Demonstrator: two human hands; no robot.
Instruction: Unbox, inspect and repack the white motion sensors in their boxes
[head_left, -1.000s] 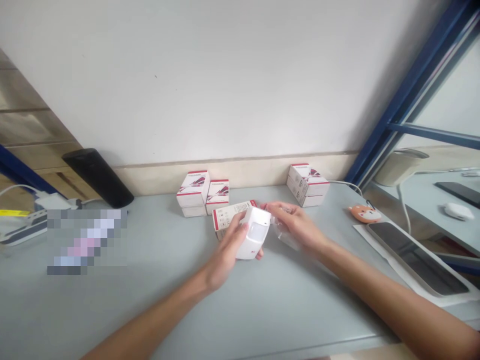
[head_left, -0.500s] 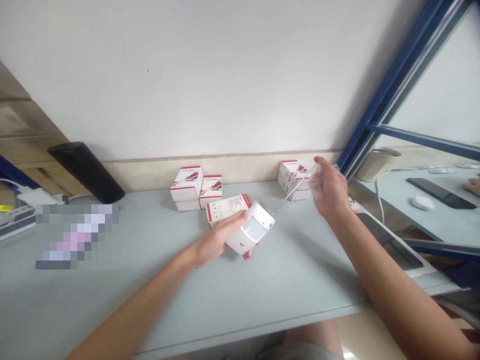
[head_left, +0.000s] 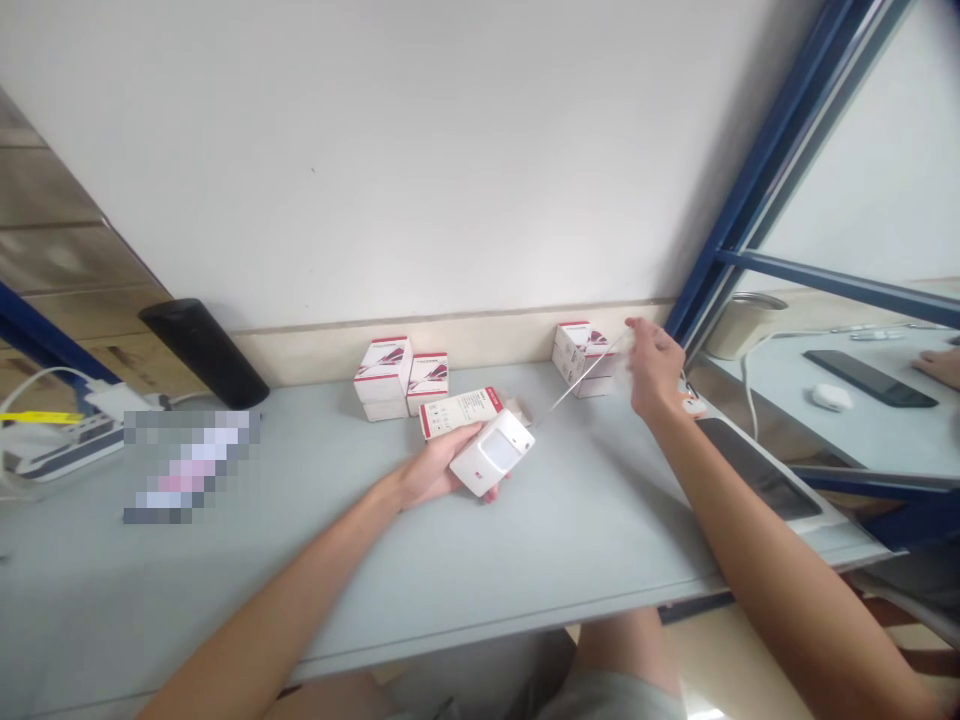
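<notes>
The left hand grips a white motion sensor low over the grey table, beside a printed carton; the right hand has drawn away, pinching a thin taut strand running back to the sensor

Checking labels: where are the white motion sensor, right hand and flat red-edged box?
White motion sensor (head_left: 495,450), head view, on its lens window.
Right hand (head_left: 654,368), head view, on its back.
Flat red-edged box (head_left: 459,412), head view, on its printed face.
</notes>
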